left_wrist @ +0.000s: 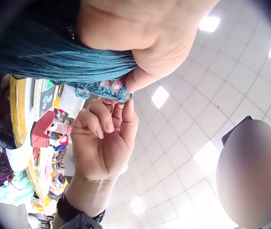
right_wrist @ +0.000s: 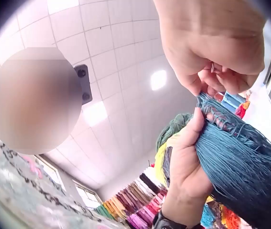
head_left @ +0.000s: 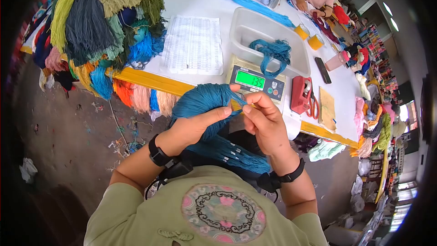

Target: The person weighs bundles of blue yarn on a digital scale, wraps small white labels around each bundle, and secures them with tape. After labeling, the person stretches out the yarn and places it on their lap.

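Note:
A thick teal yarn hank (head_left: 200, 102) hangs from the left hand (head_left: 195, 125), whose thumb lies over its gathered end. The right hand (head_left: 268, 125) pinches a few strands at that end between thumb and forefinger, close to the left fingertips. In the left wrist view the right hand (left_wrist: 104, 138) meets the yarn (left_wrist: 87, 64) at its looped edge. The right wrist view has the left hand (right_wrist: 188, 164) gripping round the yarn (right_wrist: 235, 157), the right hand (right_wrist: 216, 52) above it. More teal strands (head_left: 232, 155) hang over the lap.
Behind the hands, a scale (head_left: 257, 79) reads what looks like 135. A plastic bin (head_left: 296, 54) with teal yarn stands on it or just behind. Printed sheet (head_left: 193, 45), red device (head_left: 300, 93), scissors (head_left: 312, 107) and phone (head_left: 322, 70) lie on the table; piled hanks (head_left: 91, 23) at left.

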{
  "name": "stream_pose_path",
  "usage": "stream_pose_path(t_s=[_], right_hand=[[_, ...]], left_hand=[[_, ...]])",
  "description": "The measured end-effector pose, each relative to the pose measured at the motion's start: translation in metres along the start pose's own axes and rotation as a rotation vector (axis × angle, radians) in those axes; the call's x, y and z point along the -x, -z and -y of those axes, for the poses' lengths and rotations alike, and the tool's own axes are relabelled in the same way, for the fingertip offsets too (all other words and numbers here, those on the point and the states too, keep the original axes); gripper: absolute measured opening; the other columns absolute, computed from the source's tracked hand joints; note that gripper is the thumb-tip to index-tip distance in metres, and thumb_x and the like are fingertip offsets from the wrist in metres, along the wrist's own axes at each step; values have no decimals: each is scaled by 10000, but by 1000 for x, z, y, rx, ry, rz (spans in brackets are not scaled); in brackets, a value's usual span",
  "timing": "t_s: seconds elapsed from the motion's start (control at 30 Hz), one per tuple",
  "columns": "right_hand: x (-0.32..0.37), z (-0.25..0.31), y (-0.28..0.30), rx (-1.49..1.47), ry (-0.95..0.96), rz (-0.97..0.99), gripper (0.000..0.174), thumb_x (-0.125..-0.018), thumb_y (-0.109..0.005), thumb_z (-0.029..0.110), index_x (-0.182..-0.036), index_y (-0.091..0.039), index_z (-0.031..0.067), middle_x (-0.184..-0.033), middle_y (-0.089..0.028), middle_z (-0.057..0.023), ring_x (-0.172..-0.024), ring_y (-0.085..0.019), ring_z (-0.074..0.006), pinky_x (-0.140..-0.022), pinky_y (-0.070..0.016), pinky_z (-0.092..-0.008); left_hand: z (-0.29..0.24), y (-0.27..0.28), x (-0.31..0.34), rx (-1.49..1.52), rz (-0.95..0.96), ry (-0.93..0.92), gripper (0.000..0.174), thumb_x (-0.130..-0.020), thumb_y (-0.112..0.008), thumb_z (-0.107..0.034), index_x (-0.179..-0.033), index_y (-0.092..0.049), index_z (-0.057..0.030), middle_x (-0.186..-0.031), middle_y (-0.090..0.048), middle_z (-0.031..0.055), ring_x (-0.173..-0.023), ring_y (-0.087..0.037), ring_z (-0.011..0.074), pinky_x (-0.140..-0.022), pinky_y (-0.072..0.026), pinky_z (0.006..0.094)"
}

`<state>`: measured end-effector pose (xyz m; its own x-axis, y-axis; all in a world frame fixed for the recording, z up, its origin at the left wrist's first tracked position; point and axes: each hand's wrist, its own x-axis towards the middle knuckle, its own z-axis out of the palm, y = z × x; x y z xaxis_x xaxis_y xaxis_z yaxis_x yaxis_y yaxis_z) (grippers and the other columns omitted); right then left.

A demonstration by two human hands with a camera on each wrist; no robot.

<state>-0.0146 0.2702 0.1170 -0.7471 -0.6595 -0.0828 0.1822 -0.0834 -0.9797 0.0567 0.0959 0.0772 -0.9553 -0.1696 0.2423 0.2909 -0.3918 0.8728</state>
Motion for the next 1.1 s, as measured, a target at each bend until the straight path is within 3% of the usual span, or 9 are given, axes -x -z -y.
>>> stream_pose_path(t_s=[0.33, 0.53, 0.6, 0.63, 0.67, 0.73, 0.87, 0.93, 1.1], right_hand=[[-10, 48, -2, 375, -187, 408, 208, -1038, -535, 270, -1018, -611, 78, -769, -522, 58, -589, -418, -28, -525, -347, -196], [-73, 181, 38, 378, 512, 211, 398, -1073, -370, 359, -852, -507, 58, -661, -450, -5, -645, -460, -95, -652, -407, -237], [-107, 237, 58, 131, 581, 107, 267, -1070, -423, 226, -877, -497, 56, -682, -388, 2, -701, -439, -137, -827, -446, -286], [-127, 278, 92, 127, 592, 253, 180, -1062, -429, 136, -956, -485, 2, -790, -373, -10, -676, -409, -139, -1130, -391, -412], [-135, 309, 108, 198, 653, 258, 170, -1057, -441, 132, -987, -509, -7, -775, -422, -8, -719, -471, -141, -1113, -410, -417], [-126, 330, 64, 125, 819, -230, 292, -1021, -406, 209, -818, -488, 17, -661, -435, -32, -657, -490, -161, -660, -523, -313], [-130, 362, 98, 117, 859, -203, 309, -1021, -399, 211, -792, -543, 63, -661, -499, -41, -657, -527, -178, -719, -530, -365], [-145, 337, 136, 424, 799, -189, 173, -1042, -482, 143, -1027, -552, -15, -795, -528, -24, -771, -548, -150, -1010, -468, -366], [-101, 124, 108, 1267, 473, 160, 114, -920, -522, 39, -974, -622, 45, -904, -625, -40, -834, -570, -173, -790, -448, -302]], left_hand=[[-20, 82, 42, 162, 341, 423, 391, -868, -699, -178, -1202, -656, 23, -675, -595, 38, -474, -440, 75, -477, -342, 221], [30, 180, 129, -450, 2, 1095, 219, -818, -803, -230, -763, -713, -37, -649, -645, 17, -553, -561, 85, -516, -409, 249], [48, 212, 163, -351, -168, 1095, 185, -836, -755, -190, -815, -704, -14, -651, -634, 40, -525, -555, 116, -491, -410, 262], [53, 224, 176, -358, -154, 1095, 185, -836, -755, -190, -815, -704, -14, -651, -634, 40, -525, -555, 116, -491, -410, 262], [62, 240, 191, -303, -327, 1079, 178, -841, -740, -177, -779, -684, -20, -635, -609, 40, -501, -525, 124, -483, -393, 270], [65, 252, 200, -250, -490, 1056, 183, -846, -725, -164, -742, -664, -26, -619, -585, 41, -477, -496, 131, -475, -376, 278], [43, 242, 185, -128, -712, 951, 221, -872, -685, -184, -722, -602, -45, -604, -540, 37, -467, -450, 118, -452, -344, 272], [37, 233, 169, -104, -718, 885, 222, -884, -670, -189, -735, -583, -50, -596, -527, 33, -470, -445, 110, -443, -335, 272], [16, 167, 115, 504, -202, 381, 435, -913, -663, -200, -1261, -559, 39, -753, -624, 71, -451, -446, 96, -428, -340, 221]])
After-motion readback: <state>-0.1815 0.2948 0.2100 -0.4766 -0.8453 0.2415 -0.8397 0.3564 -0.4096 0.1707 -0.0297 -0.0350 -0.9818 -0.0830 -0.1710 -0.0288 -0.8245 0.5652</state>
